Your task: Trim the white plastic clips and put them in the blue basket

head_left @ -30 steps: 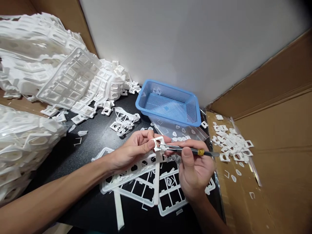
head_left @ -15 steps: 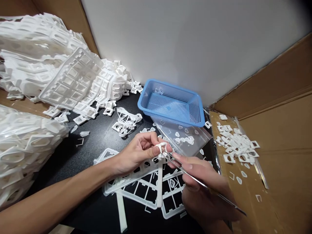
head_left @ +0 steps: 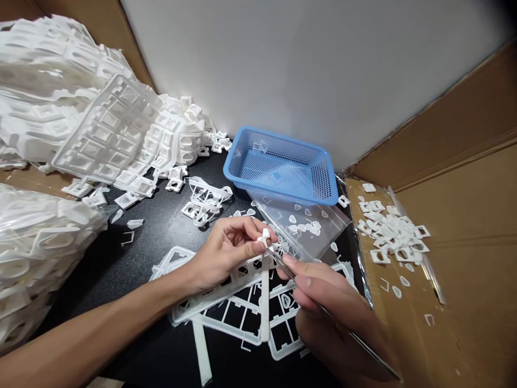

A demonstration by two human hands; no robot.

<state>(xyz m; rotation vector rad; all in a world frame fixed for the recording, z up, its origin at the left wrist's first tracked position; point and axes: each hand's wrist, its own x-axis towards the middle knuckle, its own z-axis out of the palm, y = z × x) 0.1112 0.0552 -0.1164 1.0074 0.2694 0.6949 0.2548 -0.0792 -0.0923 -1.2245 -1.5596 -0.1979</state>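
Observation:
Near the middle of the view, my left hand (head_left: 226,250) pinches a small white plastic piece (head_left: 265,235) between thumb and fingers. My right hand (head_left: 323,291) is closed around a slim pair of metal tweezers (head_left: 278,260), whose tips meet the piece from the right. The back end of the tweezers sticks out behind my right hand, toward the lower right. Beneath both hands lie white plastic frames (head_left: 230,327) and a white strip (head_left: 265,307). My fingers cover part of the piece.
Behind my hands stands a blue perforated basket (head_left: 278,191), over a clear plastic bag (head_left: 278,215) with small white bits. Bagged white parts (head_left: 48,258) are heaped at left. Square white parts (head_left: 396,237) lie on cardboard (head_left: 407,334) at right. A grey wall (head_left: 283,70) rises behind.
The white piece has turned slightly in my left fingers. My right hand has moved a little left and down, its fingers nearer the tweezer tips. The view has shifted slightly.

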